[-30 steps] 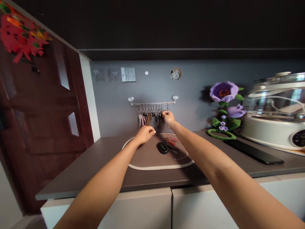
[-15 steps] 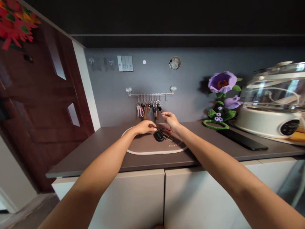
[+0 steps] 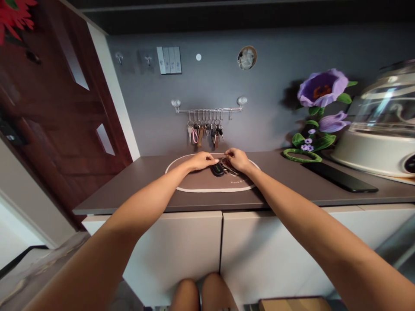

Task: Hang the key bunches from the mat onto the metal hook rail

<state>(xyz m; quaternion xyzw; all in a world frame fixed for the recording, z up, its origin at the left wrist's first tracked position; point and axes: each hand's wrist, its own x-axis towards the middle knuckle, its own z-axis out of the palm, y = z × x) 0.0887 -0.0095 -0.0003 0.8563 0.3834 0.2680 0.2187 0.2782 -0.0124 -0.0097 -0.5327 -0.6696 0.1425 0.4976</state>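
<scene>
A bunch of keys (image 3: 231,167) with a black fob (image 3: 218,169) lies on a brown oval mat (image 3: 201,183) with a pale rim. From the left, my left hand (image 3: 201,161) pinches at the fob's upper end, thumb and fingers closed. My right hand (image 3: 238,159) is curled over the keys from the right, its fingertips pressed together; what sits between them is too small to make out. Behind both hands, several sets of keys (image 3: 201,131) hang from a wall-mounted hook rail (image 3: 207,110). A hook near the rail's right end carries nothing.
On the right of the counter (image 3: 123,185) lie a black phone (image 3: 340,177), purple artificial flowers (image 3: 322,88) with a green ring base, and a white appliance (image 3: 372,147) with a clear dome. A dark cabinet overhangs above. A reddish-brown door (image 3: 55,108) stands left.
My right hand has come down from below the hanging keys to the bunch on the mat. My left hand has closed in on the fob. The view has tilted downward.
</scene>
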